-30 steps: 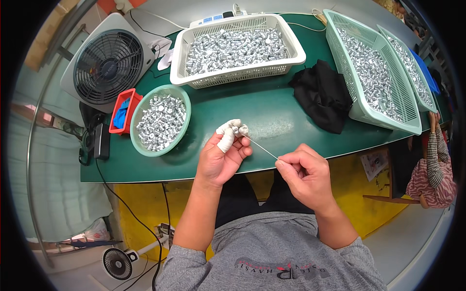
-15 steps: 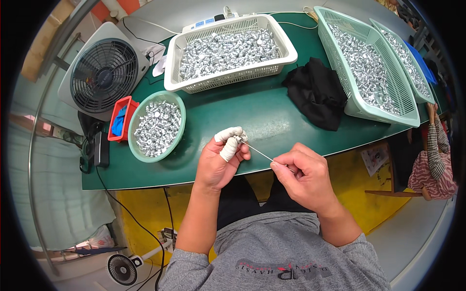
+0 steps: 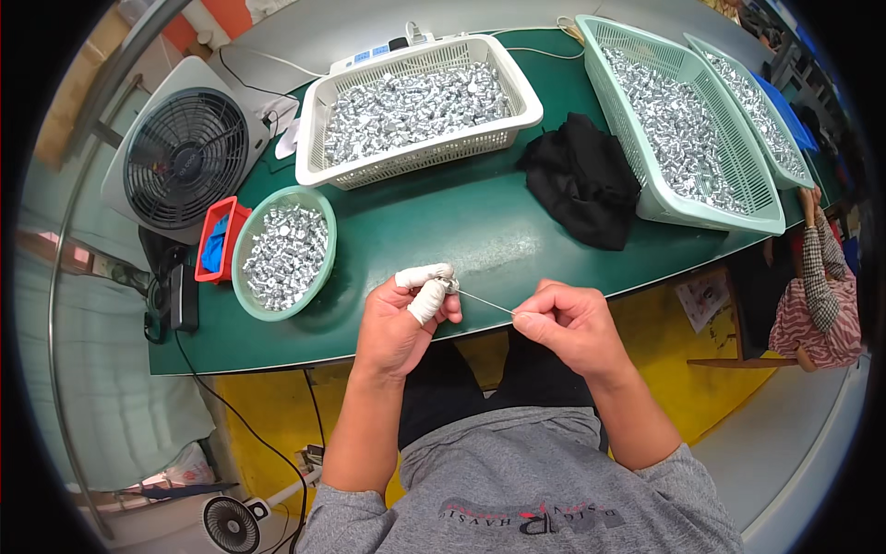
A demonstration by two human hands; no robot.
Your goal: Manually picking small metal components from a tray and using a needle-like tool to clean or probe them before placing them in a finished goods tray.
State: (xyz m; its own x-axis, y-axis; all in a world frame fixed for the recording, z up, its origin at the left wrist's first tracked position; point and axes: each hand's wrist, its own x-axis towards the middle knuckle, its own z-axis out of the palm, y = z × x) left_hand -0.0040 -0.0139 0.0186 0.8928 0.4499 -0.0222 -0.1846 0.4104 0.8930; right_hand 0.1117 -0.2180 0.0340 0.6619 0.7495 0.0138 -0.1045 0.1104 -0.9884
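Bright, even light; soft glare on green tabletop (image 3: 494, 247); edges bent.

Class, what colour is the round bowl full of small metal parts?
The round bowl is pale green, clearest in the head view.

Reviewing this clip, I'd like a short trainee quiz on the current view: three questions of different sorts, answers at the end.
1. True or false: the black cloth lies to the right of the round green bowl.

2. What colour are the finger wrappings on the left hand?
A) black
B) white
C) blue

3. Fill in: the thin rod stretches from the left hand to the ____.

Key:
1. True
2. B
3. right hand
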